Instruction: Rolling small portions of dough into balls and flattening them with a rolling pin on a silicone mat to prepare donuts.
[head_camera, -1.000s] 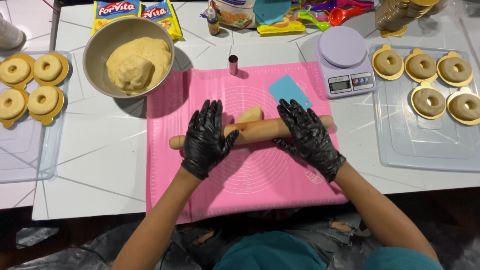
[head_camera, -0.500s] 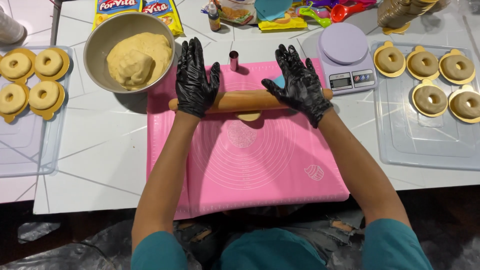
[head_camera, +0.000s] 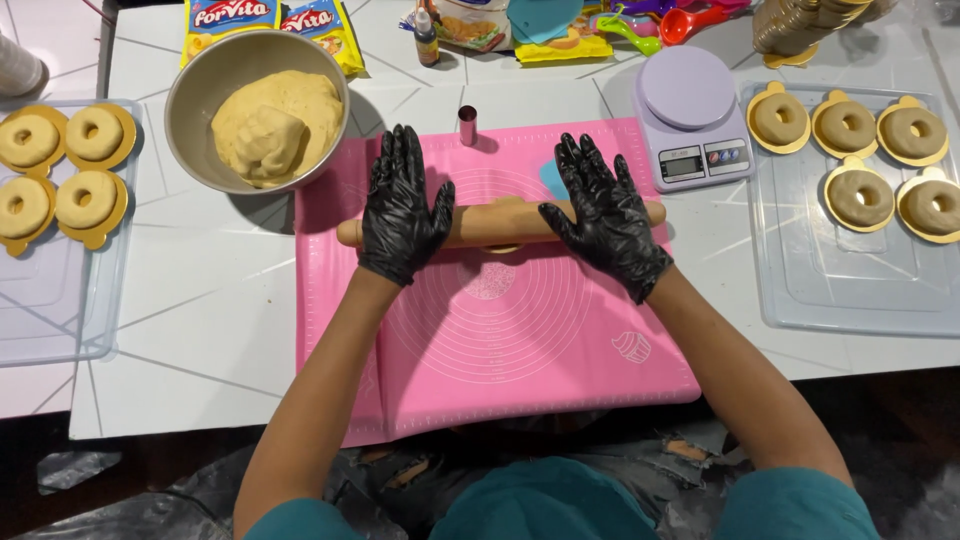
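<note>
White tiled table (head_camera: 200, 300) with a pink mat (head_camera: 520, 340), both gloved hands flat on a rolling pin (head_camera: 500, 222).

Left hand (head_camera: 402, 208) and right hand (head_camera: 605, 212) press palms down on the pin, fingers (head_camera: 400, 160) spread and released, gripping nothing. The pin lies crosswise on the far half of the mat, over a bit of dough (head_camera: 503, 246). Beyond it stands a small metal cutter (head_camera: 467, 125). A steel bowl (head_camera: 190, 90) of dough sits to the left, a lilac scale (head_camera: 690, 120) to the right, and trays (head_camera: 850, 290) of ring doughnuts (head_camera: 845, 125) flank both sides.
</note>
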